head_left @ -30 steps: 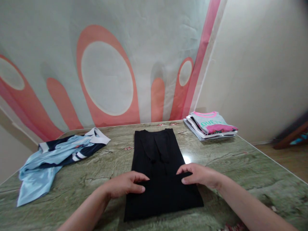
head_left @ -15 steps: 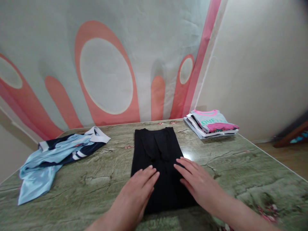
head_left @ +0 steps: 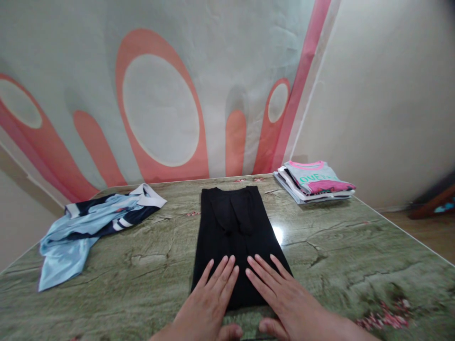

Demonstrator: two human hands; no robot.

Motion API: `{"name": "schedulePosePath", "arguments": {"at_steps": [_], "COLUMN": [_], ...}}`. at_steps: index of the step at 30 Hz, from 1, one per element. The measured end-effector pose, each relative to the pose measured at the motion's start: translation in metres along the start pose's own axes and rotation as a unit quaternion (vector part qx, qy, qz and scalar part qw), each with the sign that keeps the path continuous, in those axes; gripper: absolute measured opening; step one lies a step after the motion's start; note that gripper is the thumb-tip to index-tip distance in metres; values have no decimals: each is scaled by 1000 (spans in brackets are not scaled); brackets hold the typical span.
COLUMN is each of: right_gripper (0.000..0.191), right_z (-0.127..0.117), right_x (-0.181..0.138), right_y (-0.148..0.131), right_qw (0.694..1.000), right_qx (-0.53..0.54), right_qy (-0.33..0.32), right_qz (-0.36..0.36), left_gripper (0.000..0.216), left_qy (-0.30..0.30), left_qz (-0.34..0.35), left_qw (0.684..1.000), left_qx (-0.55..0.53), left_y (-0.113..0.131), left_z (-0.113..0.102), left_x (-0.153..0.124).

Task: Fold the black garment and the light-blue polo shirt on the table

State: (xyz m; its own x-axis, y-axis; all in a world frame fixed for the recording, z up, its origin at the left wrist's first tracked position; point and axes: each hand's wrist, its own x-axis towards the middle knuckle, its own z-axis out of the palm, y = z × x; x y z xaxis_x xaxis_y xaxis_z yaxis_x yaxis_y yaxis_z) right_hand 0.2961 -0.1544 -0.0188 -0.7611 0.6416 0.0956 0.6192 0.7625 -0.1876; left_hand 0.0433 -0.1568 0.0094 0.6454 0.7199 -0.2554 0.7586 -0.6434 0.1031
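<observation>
- My left hand (head_left: 209,300) lies palm down, fingers outstretched, on the near end of the black garment (head_left: 236,241).
- My right hand (head_left: 284,296) rests just as flat beside it, fingers straight; both thumbs point inward.
- The garment is folded into a long panel, running from just short of the worktop (head_left: 149,284)'s far edge toward me.
- A crumpled blue-and-navy shirt (head_left: 95,222) lies by the left edge.
- A stack of folded clothes (head_left: 316,184) sits at the far right corner.
</observation>
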Motion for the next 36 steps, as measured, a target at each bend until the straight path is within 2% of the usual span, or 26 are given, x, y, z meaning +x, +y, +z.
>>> {"name": "schedulePosePath", "arguments": {"at_steps": [9, 15, 19, 25, 29, 32, 36], "right_gripper": [84, 85, 84, 77, 80, 82, 76], "right_z": [3, -2, -4, 8, 16, 19, 19], "right_x": [-1, 1, 3, 8, 10, 8, -1], "right_y": [0, -3, -5, -5, -3, 3, 13], "right_qw": [1000, 1000, 999, 998, 991, 986, 982], "right_qx": [10, 13, 21, -2, -50, -86, -124], "right_qy": [4, 1, -3, 54, 114, 138, 145], "right_qz": [5, 16, 30, 43, 42, 29, 14], "left_gripper": [96, 76, 78, 77, 73, 79, 90], "left_qy": [40, 112, 99, 75, 70, 95, 158], "left_qz": [7, 19, 2, -19, -17, 2, 31], "left_qw": [999, 991, 988, 994, 997, 994, 985], "left_qx": [-2, 77, 120, 76, 33, 51, 65], "left_y": [0, -4, -2, 4, -3, -17, -37], "left_z": [2, 17, 22, -3, -14, -4, 17], "left_x": [-3, 2, 5, 5, 3, -1, -15]}}
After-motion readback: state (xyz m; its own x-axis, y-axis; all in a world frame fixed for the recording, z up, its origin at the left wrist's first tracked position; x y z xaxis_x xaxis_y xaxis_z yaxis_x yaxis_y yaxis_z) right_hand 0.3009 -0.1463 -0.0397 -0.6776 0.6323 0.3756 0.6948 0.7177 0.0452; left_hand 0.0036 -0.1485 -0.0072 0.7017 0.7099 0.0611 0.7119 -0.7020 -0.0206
